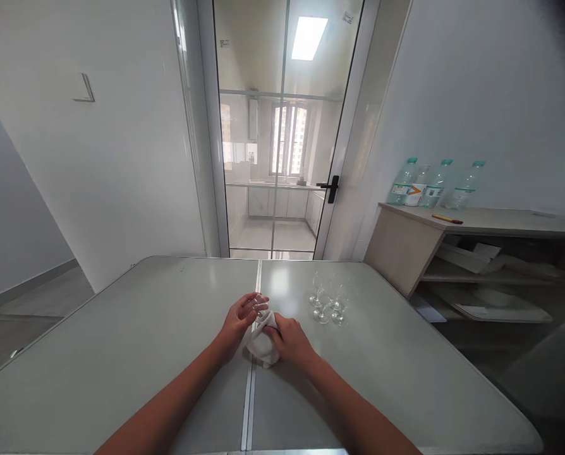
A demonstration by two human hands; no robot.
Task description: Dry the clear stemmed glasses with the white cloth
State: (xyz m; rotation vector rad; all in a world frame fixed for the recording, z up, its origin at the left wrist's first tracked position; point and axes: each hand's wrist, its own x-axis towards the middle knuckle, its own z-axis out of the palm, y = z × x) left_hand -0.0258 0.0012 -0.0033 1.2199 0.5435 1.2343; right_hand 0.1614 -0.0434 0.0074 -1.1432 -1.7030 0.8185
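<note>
Person stands at the near edge of a grey surface (121, 328); both bare forearms reach in over its centre seam.

Left hand (239, 319): fingers curled around a small clear glass (260, 304), held just above the surface near the seam. The glass is hard to make out because it is transparent; I cannot tell whether it is upright or tilted.

Right hand (289, 338): closed on a white cloth (262, 347), bunched up. The cloth sits between the two hands, touching the glass at its upper end, and its lower part rests on the surface.

Further right and a little farther away: a cluster of stemmed glasses (328, 300), upright, standing close together, apart from both hands. Exact count unclear, about four.

Far right, off the surface: a light wooden shelf unit (406, 240). On its top are several clear plastic bottles (429, 183) with teal caps against the wall, and a red pencil-like item (447, 218) lying near them.

Far centre: a glass door (282, 158) with a black handle (332, 188), a kitchen visible behind it.
</note>
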